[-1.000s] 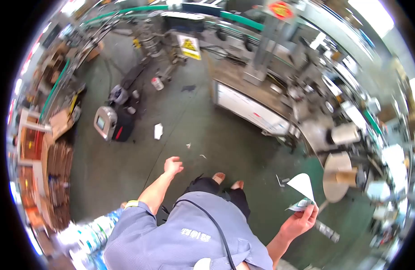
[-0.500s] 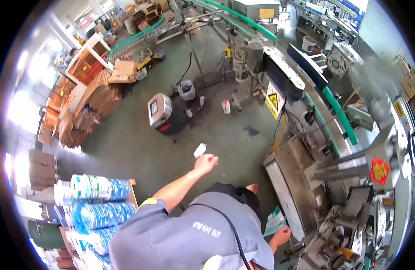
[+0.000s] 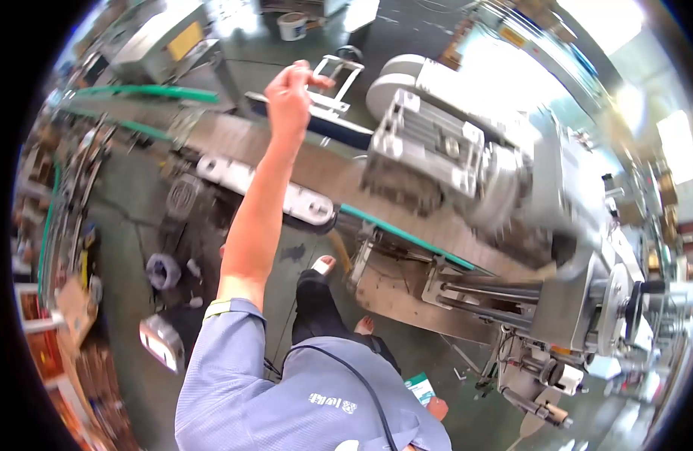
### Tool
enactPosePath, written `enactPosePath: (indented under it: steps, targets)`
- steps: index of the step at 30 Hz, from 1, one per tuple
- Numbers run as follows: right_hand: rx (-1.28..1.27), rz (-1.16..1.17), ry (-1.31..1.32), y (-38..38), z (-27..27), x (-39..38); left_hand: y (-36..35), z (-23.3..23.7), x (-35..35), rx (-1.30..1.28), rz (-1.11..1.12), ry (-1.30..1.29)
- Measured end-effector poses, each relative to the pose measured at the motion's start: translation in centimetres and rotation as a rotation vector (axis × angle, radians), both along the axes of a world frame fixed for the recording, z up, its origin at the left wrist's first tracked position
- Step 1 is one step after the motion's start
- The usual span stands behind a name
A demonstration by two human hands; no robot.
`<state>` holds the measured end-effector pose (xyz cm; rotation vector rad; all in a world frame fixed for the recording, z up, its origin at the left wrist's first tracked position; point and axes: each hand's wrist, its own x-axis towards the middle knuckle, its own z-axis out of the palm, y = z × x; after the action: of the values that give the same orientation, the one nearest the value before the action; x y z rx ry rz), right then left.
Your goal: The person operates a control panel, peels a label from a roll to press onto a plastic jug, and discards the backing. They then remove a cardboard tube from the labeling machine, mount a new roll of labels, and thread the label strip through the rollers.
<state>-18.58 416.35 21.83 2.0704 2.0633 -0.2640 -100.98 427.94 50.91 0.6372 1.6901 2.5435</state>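
Observation:
My left hand (image 3: 290, 98) is raised at the end of an outstretched arm, over the far side of the conveyor (image 3: 230, 135). One finger points out to the right and the others are loosely curled. Nothing shows in it. Low in the view, beside my shirt, my right hand (image 3: 437, 408) holds a green and white printed packet (image 3: 420, 388). Its fingers are only partly visible.
A blurred motor assembly (image 3: 429, 150) stands over the belt. Green guide rails (image 3: 406, 237) edge the conveyor. Nearer are a metal-topped cabinet (image 3: 406, 297) and machine shafts. A bin (image 3: 163, 270) and a boxy device (image 3: 162, 342) stand on the floor at left.
The view has swung right toward the conveyor. My left hand has gone from above the floor to over the conveyor, and the white piece beside it is out of sight. My right hand still holds the packet.

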Motion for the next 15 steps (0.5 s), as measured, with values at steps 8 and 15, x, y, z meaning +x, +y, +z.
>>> enactPosePath:
  steps: [8,15]
  targets:
    - [0.227,-0.66,-0.055,-13.1,3.4,-6.8,28.4,-10.6,-2.3,-0.295,-0.649,0.185]
    - [0.25,-0.858,0.193,-10.8,10.8,-16.5,37.6,-12.9,2.3,-0.46,-0.864,0.068]
